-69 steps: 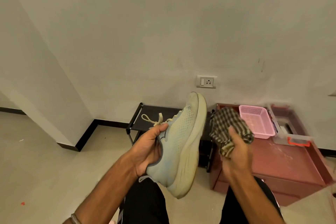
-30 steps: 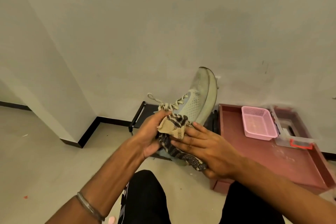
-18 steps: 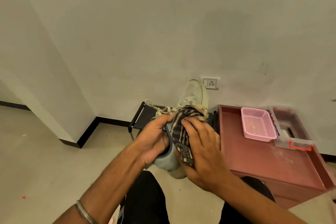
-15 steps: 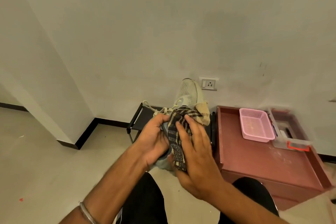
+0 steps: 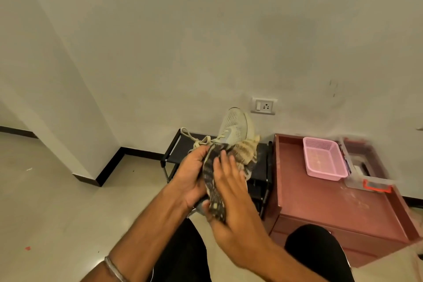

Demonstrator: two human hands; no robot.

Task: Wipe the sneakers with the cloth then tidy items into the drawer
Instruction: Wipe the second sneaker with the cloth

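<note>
**Colours around my grip**

In my grip: a pale grey-green mesh sneaker [image 5: 233, 125] with cream laces, against a dark brown and tan checked cloth [image 5: 229, 158]. Beyond it stand a black metal shoe rack [image 5: 176, 146] and a reddish-brown wooden drawer cabinet [image 5: 320, 204], carrying a pink perforated plastic basket [image 5: 322, 160] and a clear box with an orange-red latch [image 5: 375, 186].

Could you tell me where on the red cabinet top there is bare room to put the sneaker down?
The cabinet top is bare in front of the pink basket and left of it; the back right corner is crowded by the basket and a clear box.
</note>
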